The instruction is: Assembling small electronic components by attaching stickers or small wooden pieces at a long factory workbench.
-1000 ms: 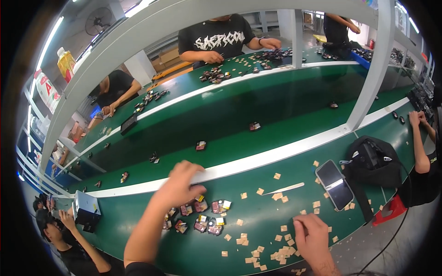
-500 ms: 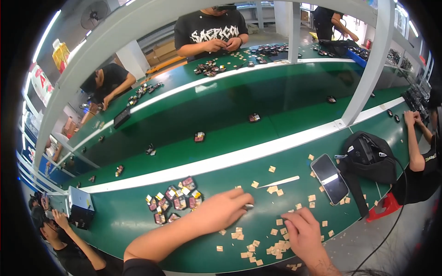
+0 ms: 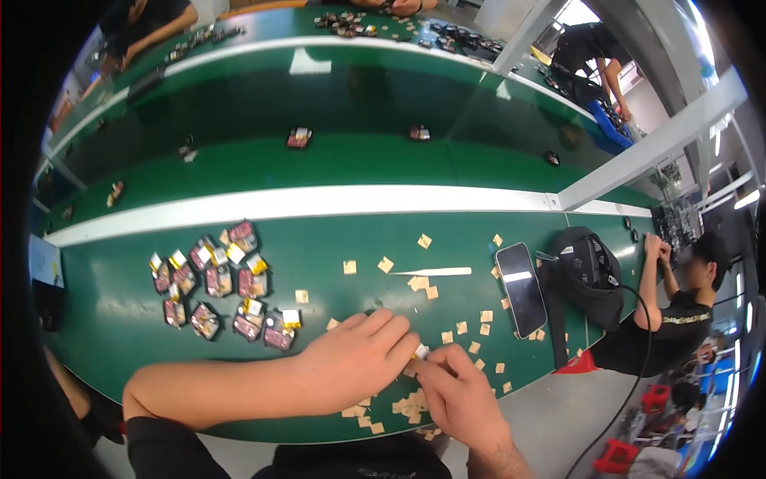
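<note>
My left hand (image 3: 359, 363) reaches in from the left over the green bench. Its fingers close on a small white-and-yellow part (image 3: 422, 351), mostly hidden by the hand. My right hand (image 3: 463, 397) meets it from the right, thumb and forefinger pinched at that part; whether they hold anything of their own is hidden. Below and between the hands lies a loose pile of small tan squares (image 3: 408, 407). To the left of my left hand stand several dark small modules (image 3: 218, 281) with reddish faces and white-and-yellow pieces on them.
White tweezers (image 3: 435, 272) lie beyond my hands among scattered tan squares. A phone (image 3: 522, 289) and a black bag (image 3: 589, 271) with a cable are on the right. Behind a white rail (image 3: 319, 201), a belt (image 3: 359, 164) carries spaced modules. A co-worker (image 3: 678, 307) sits at right.
My two hands have come together, the fingertips now meeting at the small white-and-yellow part. The view has tilted down and turned right.
</note>
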`<action>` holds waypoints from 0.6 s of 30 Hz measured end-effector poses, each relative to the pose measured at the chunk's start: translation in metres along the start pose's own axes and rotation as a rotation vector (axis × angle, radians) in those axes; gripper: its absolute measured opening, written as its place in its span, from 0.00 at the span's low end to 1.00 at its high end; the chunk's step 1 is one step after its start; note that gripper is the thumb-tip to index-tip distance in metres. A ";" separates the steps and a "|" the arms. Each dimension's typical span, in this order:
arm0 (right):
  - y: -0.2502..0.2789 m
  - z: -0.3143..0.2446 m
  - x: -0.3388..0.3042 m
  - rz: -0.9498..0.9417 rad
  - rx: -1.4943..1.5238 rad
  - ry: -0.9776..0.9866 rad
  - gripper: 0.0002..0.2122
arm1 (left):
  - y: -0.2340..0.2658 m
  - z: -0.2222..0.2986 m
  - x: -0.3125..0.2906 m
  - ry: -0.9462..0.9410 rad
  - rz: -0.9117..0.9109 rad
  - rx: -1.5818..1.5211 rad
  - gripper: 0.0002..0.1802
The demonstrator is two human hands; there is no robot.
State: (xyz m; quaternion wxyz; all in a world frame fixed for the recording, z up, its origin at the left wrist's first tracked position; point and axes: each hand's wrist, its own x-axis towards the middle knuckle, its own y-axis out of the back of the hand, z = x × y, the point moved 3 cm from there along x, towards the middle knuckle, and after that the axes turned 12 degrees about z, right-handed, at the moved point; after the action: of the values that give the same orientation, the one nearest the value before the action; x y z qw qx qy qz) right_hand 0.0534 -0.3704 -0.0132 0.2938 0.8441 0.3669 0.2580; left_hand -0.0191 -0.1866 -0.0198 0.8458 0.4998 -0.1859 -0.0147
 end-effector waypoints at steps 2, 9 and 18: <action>0.003 -0.004 0.005 -0.006 -0.120 0.038 0.19 | -0.001 -0.003 -0.001 0.020 0.047 -0.032 0.29; 0.004 -0.014 0.019 -0.031 -0.329 -0.002 0.10 | -0.005 -0.003 -0.003 0.015 0.094 -0.180 0.32; -0.007 0.001 0.007 0.062 -0.086 -0.166 0.07 | -0.003 0.000 -0.004 0.012 0.056 -0.135 0.24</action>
State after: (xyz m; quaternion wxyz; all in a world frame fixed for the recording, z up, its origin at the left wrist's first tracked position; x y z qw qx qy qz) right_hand 0.0554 -0.3612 -0.0175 0.3509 0.8602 0.3034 0.2116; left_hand -0.0225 -0.1868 -0.0238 0.8788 0.4363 -0.1934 -0.0004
